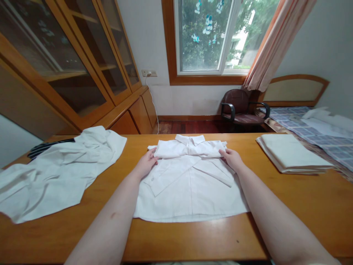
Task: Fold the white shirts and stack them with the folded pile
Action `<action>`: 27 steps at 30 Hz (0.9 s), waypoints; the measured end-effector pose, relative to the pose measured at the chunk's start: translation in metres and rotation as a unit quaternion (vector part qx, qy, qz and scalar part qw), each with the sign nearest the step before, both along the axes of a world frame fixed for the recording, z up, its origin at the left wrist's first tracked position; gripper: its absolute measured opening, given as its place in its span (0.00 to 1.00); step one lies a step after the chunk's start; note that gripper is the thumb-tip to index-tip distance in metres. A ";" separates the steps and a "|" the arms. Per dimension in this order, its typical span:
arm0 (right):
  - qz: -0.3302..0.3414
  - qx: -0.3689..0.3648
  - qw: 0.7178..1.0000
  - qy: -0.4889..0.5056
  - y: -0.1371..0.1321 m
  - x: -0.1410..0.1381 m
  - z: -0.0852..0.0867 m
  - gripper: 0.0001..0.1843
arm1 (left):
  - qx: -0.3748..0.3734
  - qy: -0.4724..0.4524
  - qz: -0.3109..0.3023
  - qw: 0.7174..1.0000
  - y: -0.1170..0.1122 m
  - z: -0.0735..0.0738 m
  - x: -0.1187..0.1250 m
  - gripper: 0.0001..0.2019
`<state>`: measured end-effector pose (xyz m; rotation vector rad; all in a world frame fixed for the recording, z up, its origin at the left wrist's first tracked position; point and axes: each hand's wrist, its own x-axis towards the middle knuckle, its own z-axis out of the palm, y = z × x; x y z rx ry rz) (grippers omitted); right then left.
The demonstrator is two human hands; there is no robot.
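A white button-up shirt (176, 187) lies on the wooden table in front of me, its collar (190, 139) at the far end. Both sleeves are folded inward across the body, with the cuffs pointing toward me. Across the chest, a loose fold of cloth bulges up below the collar. My left hand (146, 162) is closed on the shirt's left edge at this fold, thumb and fingers on the cloth. On the opposite edge, my right hand (231, 159) grips the fold at about the same height. The fingertips are partly hidden by fabric.
A crumpled white garment (60, 165) lies on the table's left, over a dark striped cloth (49, 146). Folded white cloths (295, 152) are stacked at right. Beyond the table (193, 243) stand a glass-door cabinet (110, 55), an armchair (239, 105) and a bed (325, 125).
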<state>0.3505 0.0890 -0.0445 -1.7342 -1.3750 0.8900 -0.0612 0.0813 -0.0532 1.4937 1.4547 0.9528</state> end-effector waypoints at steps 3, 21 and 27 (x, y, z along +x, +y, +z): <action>-0.006 0.020 0.999 -0.044 0.001 0.003 -0.002 0.19 | 0.019 0.111 0.000 0.994 -0.001 0.009 -0.002 0.34; -0.018 0.063 0.985 -0.159 0.004 0.010 -0.005 0.20 | -0.055 0.044 -0.037 0.997 -0.007 0.023 -0.017 0.39; -0.011 0.070 0.974 -0.217 0.003 0.010 -0.001 0.22 | -0.022 0.132 -0.029 0.991 -0.008 0.025 -0.018 0.27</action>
